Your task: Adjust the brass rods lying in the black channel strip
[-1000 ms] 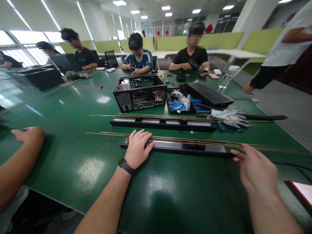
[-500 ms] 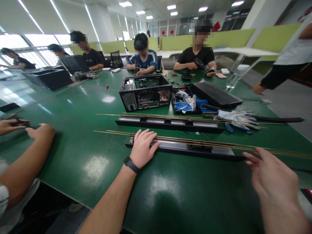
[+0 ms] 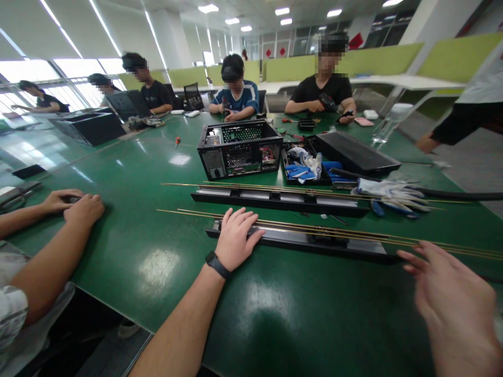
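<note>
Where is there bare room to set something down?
Widest: the table between left hand and right hand, on the near side of the near rail. Another patch lies left of the rods, right of the co-worker's hands. Crowded: beyond and right of the far rail, with case, black panel and gloves; small bits lie between the rails.

the green table (image 3: 322, 309) (glossy) bears black rails (image 3: 279, 206), a computer case (image 3: 240, 157)

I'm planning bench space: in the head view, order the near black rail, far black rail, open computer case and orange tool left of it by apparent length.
1. Near black rail and far black rail: close in length, order unsure because the first lies nearer the camera
2. Open computer case
3. Orange tool
</note>
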`<state>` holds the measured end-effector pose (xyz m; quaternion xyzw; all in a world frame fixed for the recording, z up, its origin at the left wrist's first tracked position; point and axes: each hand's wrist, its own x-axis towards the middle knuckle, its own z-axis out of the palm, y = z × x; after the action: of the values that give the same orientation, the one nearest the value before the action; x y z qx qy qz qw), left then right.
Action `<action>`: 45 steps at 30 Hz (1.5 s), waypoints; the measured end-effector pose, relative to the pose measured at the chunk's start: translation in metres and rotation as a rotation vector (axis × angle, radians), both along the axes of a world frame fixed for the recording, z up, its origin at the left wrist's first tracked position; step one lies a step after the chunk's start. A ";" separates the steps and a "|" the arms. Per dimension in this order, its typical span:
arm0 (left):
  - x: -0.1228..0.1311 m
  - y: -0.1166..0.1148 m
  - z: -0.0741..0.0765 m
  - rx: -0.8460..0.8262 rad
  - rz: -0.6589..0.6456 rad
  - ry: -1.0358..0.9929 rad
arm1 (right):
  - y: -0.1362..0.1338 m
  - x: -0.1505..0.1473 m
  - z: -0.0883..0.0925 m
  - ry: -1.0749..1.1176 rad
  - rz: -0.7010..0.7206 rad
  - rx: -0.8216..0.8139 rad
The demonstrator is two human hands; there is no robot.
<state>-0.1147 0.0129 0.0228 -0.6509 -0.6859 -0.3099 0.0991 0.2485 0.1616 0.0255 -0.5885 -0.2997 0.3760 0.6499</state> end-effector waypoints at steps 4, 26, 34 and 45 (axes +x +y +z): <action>0.000 0.000 0.000 -0.002 0.004 -0.002 | 0.000 -0.004 -0.004 -0.023 0.038 -0.001; 0.000 0.000 0.001 0.009 -0.005 0.007 | -0.029 -0.037 0.008 0.053 0.420 -0.051; 0.000 0.000 0.001 0.006 -0.002 0.003 | -0.031 -0.039 0.008 0.047 0.427 -0.057; 0.001 -0.001 0.002 0.003 0.004 0.007 | -0.036 -0.042 0.006 0.029 0.542 -0.065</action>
<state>-0.1136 0.0124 0.0247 -0.6503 -0.6865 -0.3083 0.1033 0.2063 0.1258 0.0319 -0.5018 -0.4248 0.5539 0.5107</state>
